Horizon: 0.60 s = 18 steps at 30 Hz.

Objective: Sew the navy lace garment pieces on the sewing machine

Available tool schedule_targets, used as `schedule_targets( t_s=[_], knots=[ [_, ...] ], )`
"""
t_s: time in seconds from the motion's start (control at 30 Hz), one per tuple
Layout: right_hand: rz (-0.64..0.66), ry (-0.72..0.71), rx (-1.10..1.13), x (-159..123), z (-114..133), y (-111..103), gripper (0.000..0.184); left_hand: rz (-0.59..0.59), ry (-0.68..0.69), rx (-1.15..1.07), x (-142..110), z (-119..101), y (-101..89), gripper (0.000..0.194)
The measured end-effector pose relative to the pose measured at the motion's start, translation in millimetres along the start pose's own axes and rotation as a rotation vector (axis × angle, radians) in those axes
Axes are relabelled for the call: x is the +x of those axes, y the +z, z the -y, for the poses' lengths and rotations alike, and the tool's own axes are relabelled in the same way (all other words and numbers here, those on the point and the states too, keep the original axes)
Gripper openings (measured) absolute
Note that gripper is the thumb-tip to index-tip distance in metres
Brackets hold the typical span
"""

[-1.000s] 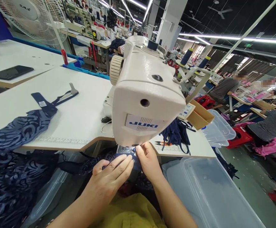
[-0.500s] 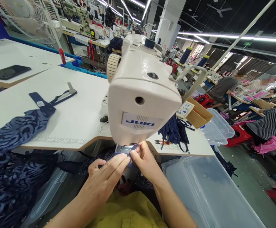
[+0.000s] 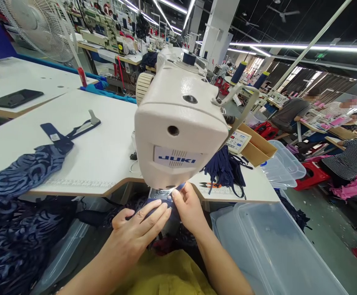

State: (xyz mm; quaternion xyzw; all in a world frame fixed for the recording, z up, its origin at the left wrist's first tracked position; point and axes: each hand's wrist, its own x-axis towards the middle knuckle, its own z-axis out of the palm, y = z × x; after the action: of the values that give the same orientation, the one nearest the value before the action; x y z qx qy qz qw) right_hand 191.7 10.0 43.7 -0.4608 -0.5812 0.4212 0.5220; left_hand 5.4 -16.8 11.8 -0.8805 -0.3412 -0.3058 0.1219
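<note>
Presses on dark blue cloth (image 3: pixel 165 200) in the lower middle of the frame, under the head of a big white sewing machine (image 3: pixel 181 119); lays the left hand (image 3: pixel 139 230) flat on top, with fingers side by side and thumb apart; pinches the same cloth with thumb and finger of the right hand (image 3: pixel 190 211); has orange and black snips (image 3: pixel 210 185) and a pile of dark blue straps (image 3: pixel 223 167) right of the middle, on the white table (image 3: pixel 105 135); has a swirly blue garment (image 3: pixel 28 170) drooping over the table edge at the left, and a clear plastic bin (image 3: pixel 273 241) at the lower right.
</note>
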Motion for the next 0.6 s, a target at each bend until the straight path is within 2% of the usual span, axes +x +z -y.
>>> schedule_targets(
  t_s=[0.1,0.3,0.43,0.5,0.6],
  knots=[
    [-0.013,-0.002,-0.012,1.8,0.0,0.5,0.009,0.029,0.014,-0.001,-1.4,1.9,0.8,0.066],
    [0.007,-0.022,-0.059,4.5,-0.1,-3.1,0.011,0.001,-0.018,-0.004,5.2,-5.5,-0.8,0.048],
    [-0.014,-0.067,-0.188,10.9,0.9,-6.3,0.011,-0.095,-0.056,0.006,21.9,-16.9,-12.1,0.032],
    [-0.05,-0.089,-0.268,17.3,2.0,-6.7,0.006,-0.158,-0.086,0.025,30.1,-21.0,-16.9,0.028],
    [-0.067,-0.117,-0.362,27.9,5.3,-6.1,0.006,-0.17,-0.116,0.038,36.1,-23.0,-18.3,0.028]
  ],
)
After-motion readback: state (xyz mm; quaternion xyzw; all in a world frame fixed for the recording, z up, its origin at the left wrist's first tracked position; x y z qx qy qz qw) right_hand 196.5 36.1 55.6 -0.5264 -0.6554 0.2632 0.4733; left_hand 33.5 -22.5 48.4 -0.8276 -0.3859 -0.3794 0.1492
